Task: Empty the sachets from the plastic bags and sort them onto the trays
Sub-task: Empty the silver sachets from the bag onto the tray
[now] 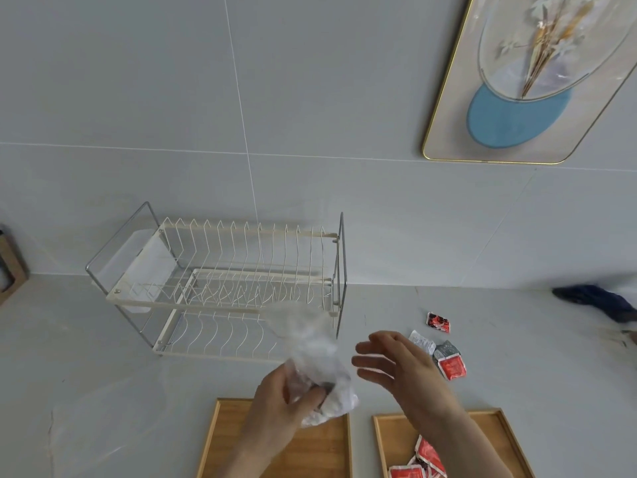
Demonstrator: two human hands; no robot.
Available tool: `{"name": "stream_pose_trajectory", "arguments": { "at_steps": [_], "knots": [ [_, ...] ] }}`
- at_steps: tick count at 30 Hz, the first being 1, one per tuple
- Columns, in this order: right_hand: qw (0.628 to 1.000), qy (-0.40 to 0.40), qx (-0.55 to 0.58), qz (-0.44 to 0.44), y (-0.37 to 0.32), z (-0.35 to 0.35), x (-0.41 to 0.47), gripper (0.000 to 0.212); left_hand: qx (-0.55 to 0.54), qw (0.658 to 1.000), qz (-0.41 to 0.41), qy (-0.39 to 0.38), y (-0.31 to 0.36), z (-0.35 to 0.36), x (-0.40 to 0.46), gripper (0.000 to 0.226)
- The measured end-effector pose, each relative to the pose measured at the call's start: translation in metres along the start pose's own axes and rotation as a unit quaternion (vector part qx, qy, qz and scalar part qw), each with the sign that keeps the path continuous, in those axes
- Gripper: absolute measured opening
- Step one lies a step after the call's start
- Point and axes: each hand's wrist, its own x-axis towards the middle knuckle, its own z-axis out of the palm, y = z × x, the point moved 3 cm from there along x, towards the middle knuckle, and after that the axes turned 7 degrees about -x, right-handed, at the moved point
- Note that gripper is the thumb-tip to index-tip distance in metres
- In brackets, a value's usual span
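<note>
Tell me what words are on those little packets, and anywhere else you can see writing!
No words can be read anywhere.
Red sachets on the counter: print too blurred.
White sachet: faint print, too blurred.
Red sachets in the right tray: too blurred.
Wall picture: no writing.

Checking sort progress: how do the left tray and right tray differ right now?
The left tray shows only bare wood where visible, though the left hand and its crumpled plastic bag cover part of it; the right tray holds a pile of red sachets. The left tray sits under the bag, the right tray under the open right hand's forearm. Both are wooden, rimmed, side by side on the grey counter.
</note>
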Motion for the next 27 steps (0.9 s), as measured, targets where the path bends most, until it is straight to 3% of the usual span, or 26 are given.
{"name": "stream_pose_trajectory", "arguments": {
  "at_steps": [3,7,9,12,19,22,24,27],
  "knots": [
    [0.998,0.007,-0.045,0.044,0.043,-0.003,-0.007,0.049,-0.123,0.988,-0.07,0.054,-0.007,-0.003,-0.004,0.016],
    [0.987,-0.083,-0.053,0.131,0.095,0.017,-0.026,0.061,-0.182,0.972,-0.118,0.086,-0.018,0.001,-0.005,0.021],
    [0.985,-0.107,-0.039,0.133,0.107,0.032,-0.03,0.048,-0.182,0.972,-0.119,0.086,-0.023,0.006,-0.006,0.017],
    [0.99,-0.07,0.021,0.118,0.113,0.044,-0.024,0.032,-0.197,0.97,-0.118,0.08,-0.032,0.011,-0.009,0.017],
    [0.995,-0.007,0.007,0.102,0.111,0.037,-0.012,0.016,-0.217,0.954,-0.151,0.139,-0.055,-0.005,-0.013,0.046],
    [0.993,0.014,-0.066,0.093,0.112,0.027,-0.006,0.013,-0.172,0.95,-0.144,0.216,-0.064,-0.03,-0.013,0.058],
    [0.989,0.022,-0.126,0.08,0.112,0.021,-0.002,0.016,-0.104,0.954,-0.095,0.266,-0.064,-0.047,-0.013,0.057],
    [0.97,0.01,-0.233,0.062,0.113,0.019,0.002,0.016,0.033,0.968,0.007,0.248,-0.057,-0.056,-0.008,0.05]
  ]
}}
